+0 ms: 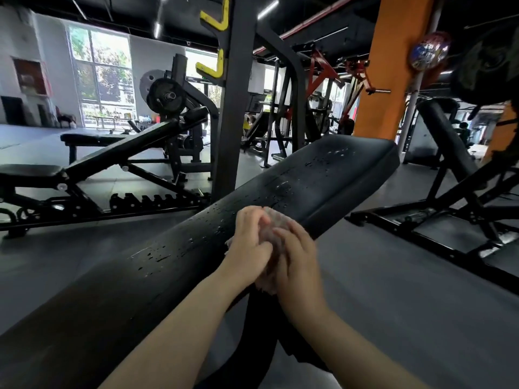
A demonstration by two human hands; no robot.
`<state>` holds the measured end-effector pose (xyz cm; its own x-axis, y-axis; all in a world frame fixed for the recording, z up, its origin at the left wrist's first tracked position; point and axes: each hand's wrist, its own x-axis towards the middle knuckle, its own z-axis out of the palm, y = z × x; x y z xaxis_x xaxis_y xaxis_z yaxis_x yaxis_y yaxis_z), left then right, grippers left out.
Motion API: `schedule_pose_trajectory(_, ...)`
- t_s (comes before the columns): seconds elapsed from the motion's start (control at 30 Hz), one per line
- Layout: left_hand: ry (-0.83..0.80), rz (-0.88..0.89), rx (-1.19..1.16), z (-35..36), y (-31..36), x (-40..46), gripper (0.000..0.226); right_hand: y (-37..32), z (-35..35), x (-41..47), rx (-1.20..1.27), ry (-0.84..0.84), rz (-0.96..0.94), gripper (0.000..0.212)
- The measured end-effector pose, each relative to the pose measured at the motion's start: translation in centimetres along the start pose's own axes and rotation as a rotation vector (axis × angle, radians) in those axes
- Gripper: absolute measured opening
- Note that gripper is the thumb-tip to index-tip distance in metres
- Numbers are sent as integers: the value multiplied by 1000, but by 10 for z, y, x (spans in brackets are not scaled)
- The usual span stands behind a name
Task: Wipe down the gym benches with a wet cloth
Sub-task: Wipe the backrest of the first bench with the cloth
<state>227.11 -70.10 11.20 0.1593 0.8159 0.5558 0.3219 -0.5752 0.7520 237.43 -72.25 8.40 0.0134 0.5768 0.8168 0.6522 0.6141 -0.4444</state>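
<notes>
The left hand (250,245) and, just beside it, the right hand (297,258) each have a grip clamped on the same bunched pinkish cloth (273,228); the wad sits pinched between them at the near right edge of the black padded table (323,175), whose surface is beaded with water drops. This looks like the wringing or regathering step rather than a wiping stroke; the far end of the pad looks not yet wiped. The next move calls for spreading the cloth flat on the pad and sweeping it along toward the far right end; the neighbouring benches wait after that.
</notes>
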Motion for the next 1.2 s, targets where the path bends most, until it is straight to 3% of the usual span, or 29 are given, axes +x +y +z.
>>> schedule_pose_trajectory(0.1,161,-64,-31,1,-2,6,34,9,18,-9,-289,-203,-166,51)
schedule_pose_trajectory(0.2,225,-36,63,1,2,10,36,24,17,-4,-401,-187,-211,50)
schedule_pose_trajectory(0.3,174,67,247,2,6,13,29,45,0,13,-418,-149,-259,49)
schedule_pose_trajectory(0.43,45,166,495,4,11,18,43,92,-44,58,-510,-122,-222,57)
schedule_pose_trajectory(0.6,-81,258,717,16,24,35,46,110,-70,103,-504,12,-9,62)
schedule_pose_trajectory(0.73,-110,281,798,30,32,54,45,84,-45,89,-439,31,116,63)
schedule_pose_trajectory(0.87,-111,313,783,38,36,68,34,92,-49,85,-432,-21,50,60)
schedule_pose_trajectory(1.0,-164,396,810,47,46,82,52,114,-77,106,-402,-69,6,74)
schedule_pose_trajectory(1.1,-206,435,851,55,54,97,59,129,-98,129,-405,-92,30,65)
schedule_pose_trajectory(1.2,-231,455,877,60,58,111,57,149,-116,165,-409,-93,140,42)
